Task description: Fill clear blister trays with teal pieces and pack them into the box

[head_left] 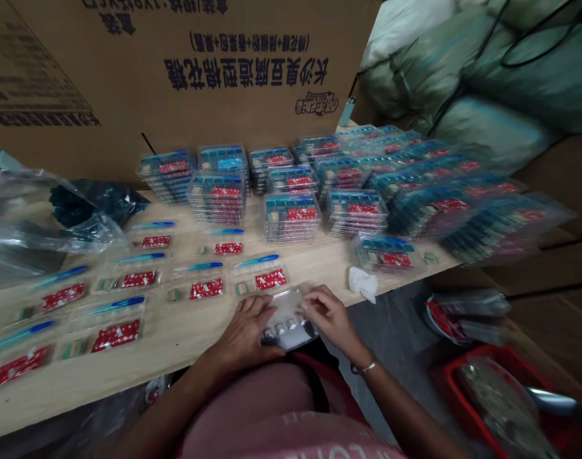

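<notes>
the person's left hand [243, 330] grips the left side of a clear tray [287, 307], with the thumb near the close edge. the right hand [333, 317] is at the tray's right side with its fingers bent; one cannot tell if they pinch anything. the tray is at the table's [166, 354] front edge, by the person's tummy. just behind it sits a red packet [270, 279] near a blue stick [257, 261].

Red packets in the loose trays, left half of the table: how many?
8: two red packets at the back, three across the middle, three near left. The clear plastic bag may hide more.
</notes>
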